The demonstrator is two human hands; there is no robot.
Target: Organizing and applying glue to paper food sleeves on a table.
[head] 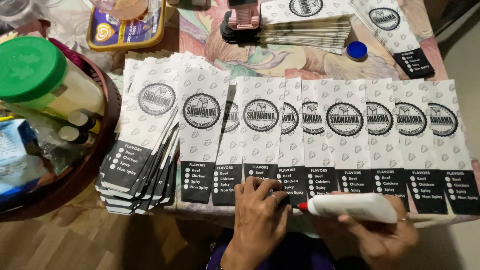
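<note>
White paper sleeves (345,135) with a faint grey icon pattern, round black emblems and black bottom bands line the front edge of a floral-print tablecloth (280,57). The right hand (385,235) holds a white glue bottle (357,207) with a red tip; a blue cap (356,50) lies near the far edge, a green-lidded jar (35,75) at the left.

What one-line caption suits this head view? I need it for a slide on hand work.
Left hand presses a row of printed paper sleeves while the right hand holds a white glue bottle.
</note>
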